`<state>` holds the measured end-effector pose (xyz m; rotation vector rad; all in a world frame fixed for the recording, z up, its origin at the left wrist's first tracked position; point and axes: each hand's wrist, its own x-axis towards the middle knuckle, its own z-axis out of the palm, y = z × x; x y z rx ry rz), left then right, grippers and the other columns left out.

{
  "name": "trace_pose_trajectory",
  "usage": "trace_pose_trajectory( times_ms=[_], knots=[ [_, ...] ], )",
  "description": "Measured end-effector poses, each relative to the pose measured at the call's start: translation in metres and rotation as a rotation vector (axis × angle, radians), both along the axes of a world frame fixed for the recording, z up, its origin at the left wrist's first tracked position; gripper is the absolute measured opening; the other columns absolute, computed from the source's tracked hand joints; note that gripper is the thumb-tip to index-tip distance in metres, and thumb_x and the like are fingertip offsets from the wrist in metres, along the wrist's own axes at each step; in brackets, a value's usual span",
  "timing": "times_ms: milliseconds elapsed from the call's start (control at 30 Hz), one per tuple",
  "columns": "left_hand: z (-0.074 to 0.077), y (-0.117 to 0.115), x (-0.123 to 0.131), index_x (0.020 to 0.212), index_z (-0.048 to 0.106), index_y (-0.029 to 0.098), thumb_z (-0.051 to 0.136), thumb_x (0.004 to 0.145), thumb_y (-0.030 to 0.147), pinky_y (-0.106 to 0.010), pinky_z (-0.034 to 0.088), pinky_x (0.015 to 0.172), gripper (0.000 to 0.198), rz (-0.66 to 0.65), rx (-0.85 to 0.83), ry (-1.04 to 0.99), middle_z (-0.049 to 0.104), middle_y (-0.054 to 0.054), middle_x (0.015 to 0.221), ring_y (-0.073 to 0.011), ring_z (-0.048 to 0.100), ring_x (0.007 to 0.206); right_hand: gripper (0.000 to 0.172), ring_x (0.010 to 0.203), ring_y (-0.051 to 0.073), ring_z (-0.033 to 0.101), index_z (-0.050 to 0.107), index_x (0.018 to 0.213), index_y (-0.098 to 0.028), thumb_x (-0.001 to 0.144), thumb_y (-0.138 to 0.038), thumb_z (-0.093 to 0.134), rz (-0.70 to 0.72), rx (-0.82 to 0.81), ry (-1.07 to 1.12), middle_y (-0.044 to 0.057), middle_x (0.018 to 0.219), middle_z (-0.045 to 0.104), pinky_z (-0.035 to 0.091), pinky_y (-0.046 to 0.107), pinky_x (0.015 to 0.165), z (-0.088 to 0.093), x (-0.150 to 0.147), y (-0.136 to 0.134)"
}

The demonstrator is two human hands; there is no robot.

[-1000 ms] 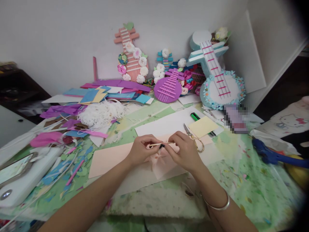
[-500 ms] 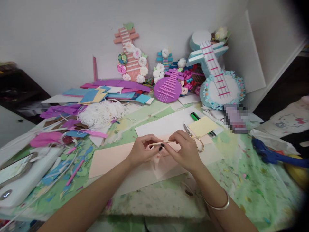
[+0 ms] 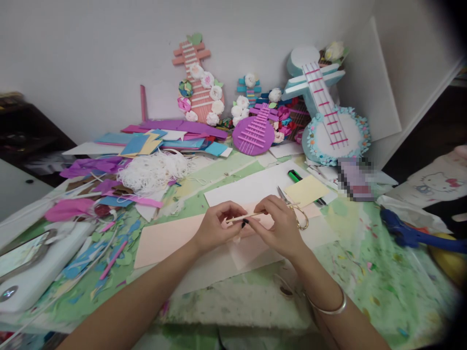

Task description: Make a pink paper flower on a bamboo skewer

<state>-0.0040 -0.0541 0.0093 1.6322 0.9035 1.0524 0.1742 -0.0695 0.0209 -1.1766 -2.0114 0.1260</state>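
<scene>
A thin pale stick (image 3: 242, 217) runs level between my hands, its right end showing past the right knuckles. My left hand (image 3: 219, 226) is closed, thumb and fingers pinching the stick's left part. With thumb and index finger, my right hand (image 3: 279, 226) grips it further right; the two thumbs nearly meet. A small bit of pale paper shows under the fingertips, mostly hidden. Beneath the hands lie a long peach sheet (image 3: 164, 239) and a white sheet (image 3: 233, 187). Gold-handled scissors (image 3: 302, 218) lie just beyond my right hand.
Behind the scissors are a yellow paper pad (image 3: 307, 190) and a green cutter (image 3: 294, 176). White string (image 3: 153, 171) and paper scraps cover the left, near a phone (image 3: 24, 253). A blue glue gun (image 3: 404, 231) lies right. Decorated lute models, including a purple one (image 3: 253, 135), line the wall.
The loose paper hanging below my fingers shows less now. The stick has shifted slightly, and its end now shows beyond my right hand. Both hands stay in nearly the same place.
</scene>
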Motion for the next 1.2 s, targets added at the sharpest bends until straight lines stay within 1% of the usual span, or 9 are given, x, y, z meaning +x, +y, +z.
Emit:
trace_pose_trajectory(
  times_ms=[133,233,433,633,800,900,967,1100,1200],
  knots=[
    [-0.0018,-0.0003,-0.0033,0.08,0.063,0.015,0.058,0.068,0.01,-0.029,0.044,0.069,0.013,0.03,0.164,0.124,0.063,-0.005,0.075,-0.0165,0.057,0.074,0.017,0.073,0.016,0.048,0.05,0.074,-0.018,0.081,-0.032,0.057,-0.005,0.039,-0.017,0.003,0.073,0.053,0.035,0.029,0.068,-0.0017,-0.0004,0.0004],
    [-0.0019,-0.0007,-0.0045,0.081,0.064,0.015,0.059,0.071,0.014,-0.031,0.044,0.072,0.01,0.03,0.247,0.134,0.063,-0.006,0.076,-0.0177,0.057,0.076,0.017,0.07,0.015,0.047,0.05,0.074,-0.018,0.081,-0.032,0.057,-0.011,0.071,-0.038,0.002,0.073,0.053,0.034,0.03,0.067,-0.0031,-0.0005,0.0006],
    [-0.0008,-0.001,-0.002,0.074,0.064,0.016,0.062,0.074,0.018,-0.03,0.045,0.068,0.003,0.105,0.305,0.159,0.062,-0.005,0.07,-0.0169,0.056,0.072,0.016,0.07,0.015,0.048,0.05,0.075,-0.017,0.082,-0.03,0.056,0.012,0.126,-0.041,0.002,0.072,0.053,0.033,0.03,0.067,-0.0055,-0.0003,0.0022],
    [-0.0015,0.0003,-0.0032,0.075,0.064,0.015,0.062,0.075,0.019,-0.029,0.045,0.065,0.005,0.083,0.341,0.131,0.062,-0.006,0.07,-0.0161,0.056,0.071,0.015,0.073,0.015,0.05,0.05,0.075,-0.017,0.081,-0.028,0.059,0.023,0.176,-0.018,0.003,0.072,0.054,0.033,0.031,0.069,-0.0055,0.0,0.0027],
    [-0.0003,0.0004,-0.0032,0.077,0.064,0.016,0.061,0.076,0.016,-0.03,0.044,0.065,0.003,0.094,0.509,0.146,0.063,-0.005,0.068,-0.0155,0.054,0.07,0.011,0.075,0.015,0.051,0.051,0.077,-0.018,0.081,-0.023,0.059,0.037,0.221,-0.004,0.002,0.074,0.055,0.033,0.031,0.071,-0.0029,0.0008,0.0013],
    [0.0003,0.0007,-0.0024,0.08,0.063,0.018,0.06,0.076,0.014,-0.031,0.043,0.065,0.006,0.116,0.655,0.179,0.063,-0.004,0.067,-0.0154,0.052,0.069,0.006,0.079,0.016,0.052,0.052,0.08,-0.018,0.081,-0.021,0.057,0.059,0.208,-0.018,0.003,0.077,0.055,0.032,0.032,0.073,-0.0018,0.001,0.0],
    [0.0006,0.001,-0.0021,0.08,0.062,0.018,0.059,0.077,0.014,-0.031,0.043,0.065,0.006,0.134,0.698,0.2,0.063,-0.003,0.066,-0.0154,0.052,0.069,0.004,0.081,0.017,0.052,0.055,0.084,-0.018,0.081,-0.02,0.056,0.07,0.182,-0.041,0.004,0.081,0.056,0.031,0.033,0.074,-0.0013,0.0008,-0.0009],
    [0.0014,0.0016,-0.0025,0.078,0.06,0.018,0.058,0.075,0.013,-0.031,0.043,0.064,0.006,0.159,0.703,0.218,0.061,-0.003,0.065,-0.0153,0.051,0.068,0.013,0.081,0.016,0.051,0.059,0.093,-0.019,0.082,-0.02,0.054,0.09,0.127,-0.096,0.005,0.087,0.054,0.028,0.034,0.076,-0.0002,0.0005,-0.0022],
    [0.0015,0.0021,-0.003,0.076,0.06,0.018,0.059,0.074,0.013,-0.03,0.044,0.063,0.005,0.165,0.679,0.219,0.061,-0.003,0.064,-0.015,0.051,0.067,0.011,0.079,0.015,0.049,0.06,0.091,-0.02,0.082,-0.018,0.053,0.09,0.105,-0.106,0.004,0.088,0.052,0.028,0.034,0.076,-0.0005,0.0006,-0.0018]
  ],
)
